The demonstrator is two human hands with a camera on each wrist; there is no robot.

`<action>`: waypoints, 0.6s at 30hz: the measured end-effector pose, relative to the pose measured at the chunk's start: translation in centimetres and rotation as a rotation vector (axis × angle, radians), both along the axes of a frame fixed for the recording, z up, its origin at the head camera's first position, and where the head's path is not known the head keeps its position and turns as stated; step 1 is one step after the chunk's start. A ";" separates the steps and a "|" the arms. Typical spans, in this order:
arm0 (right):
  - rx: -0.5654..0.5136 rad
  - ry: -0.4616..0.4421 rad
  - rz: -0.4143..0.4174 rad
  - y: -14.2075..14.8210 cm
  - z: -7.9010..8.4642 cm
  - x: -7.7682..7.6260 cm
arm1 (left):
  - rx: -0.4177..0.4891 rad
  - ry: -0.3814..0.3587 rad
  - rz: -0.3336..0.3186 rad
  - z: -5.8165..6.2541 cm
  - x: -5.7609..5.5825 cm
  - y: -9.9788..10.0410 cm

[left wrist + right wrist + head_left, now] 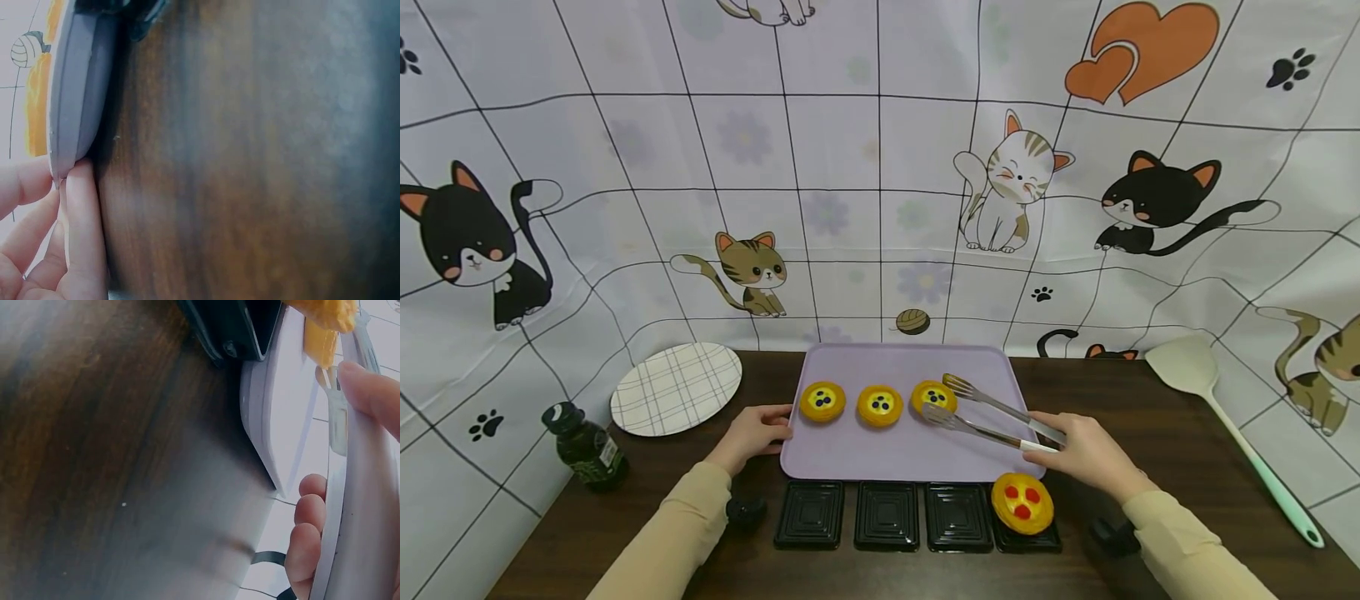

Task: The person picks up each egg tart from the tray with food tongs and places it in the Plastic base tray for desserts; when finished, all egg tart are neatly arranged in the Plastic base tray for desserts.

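My left hand [760, 431] pinches the left rim of a lilac tray [850, 457]; in the left wrist view its fingers [84, 219] lie against the rim's underside. In my right hand [1086, 450] are metal tongs [992, 431] with white on the handle, held over the tray's right side. Their tips are spread, one at the far side and one at the near side of a yellow tart [928, 396] with dark berries. Two similar tarts, a middle one [880, 406] and a left one [822, 402], sit on the tray.
Several black square dishes [808, 515] line the tray's near side. The rightmost bears a tart with red pieces [1022, 503]. A checked plate [677, 389] and dark green bottle [583, 447] stand left; a spatula [1243, 442] leans right. A cat-print cloth [880, 225] hangs behind.
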State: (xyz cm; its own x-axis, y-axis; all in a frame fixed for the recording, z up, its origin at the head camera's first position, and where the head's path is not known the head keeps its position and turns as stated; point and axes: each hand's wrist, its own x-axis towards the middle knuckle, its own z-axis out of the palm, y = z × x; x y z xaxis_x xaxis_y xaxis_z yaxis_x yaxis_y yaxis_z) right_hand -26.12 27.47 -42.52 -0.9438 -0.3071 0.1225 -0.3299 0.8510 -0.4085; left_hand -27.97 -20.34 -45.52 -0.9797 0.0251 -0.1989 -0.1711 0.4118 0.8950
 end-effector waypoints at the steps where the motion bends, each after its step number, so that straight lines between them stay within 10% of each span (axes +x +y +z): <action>1: -0.005 -0.006 0.002 0.1 0.0 0.1 | -0.001 0.001 0.000 0.0 0.0 0.0; 18: -0.004 0.060 -0.030 1.2 0.9 3.0 | -0.017 -0.008 0.014 -0.4 -0.3 0.0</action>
